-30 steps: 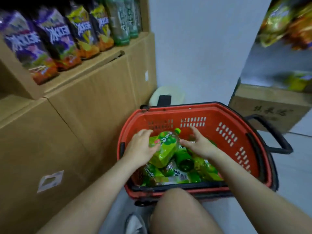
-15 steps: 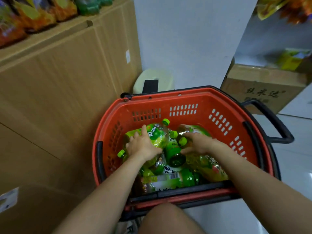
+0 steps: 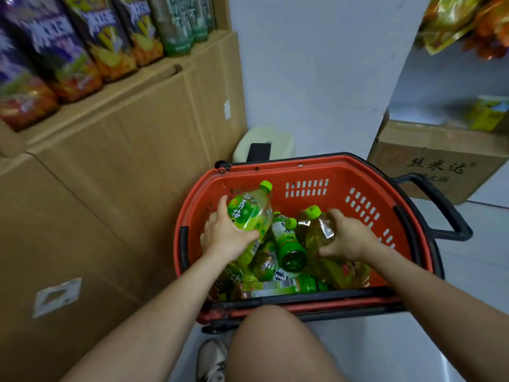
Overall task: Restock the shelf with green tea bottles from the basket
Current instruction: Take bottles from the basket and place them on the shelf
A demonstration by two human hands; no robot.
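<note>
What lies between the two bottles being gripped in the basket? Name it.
Head view: a dark green-labelled bottle lies between the left hand's bottle and the right hand's bottle.

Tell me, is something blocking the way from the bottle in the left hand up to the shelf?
Nothing visible blocks it. The left hand holds the bottle above the basket pile, and open air leads to the shelf.

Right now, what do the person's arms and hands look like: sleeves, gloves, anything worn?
Both arms are bare from the frame edge to the wrist, no sleeves in view. The left hand and right hand have no gloves, and no rings, watch or bands are visible. Fingers are uncovered. The only clothing in view is a light sneaker below the knee.
</note>
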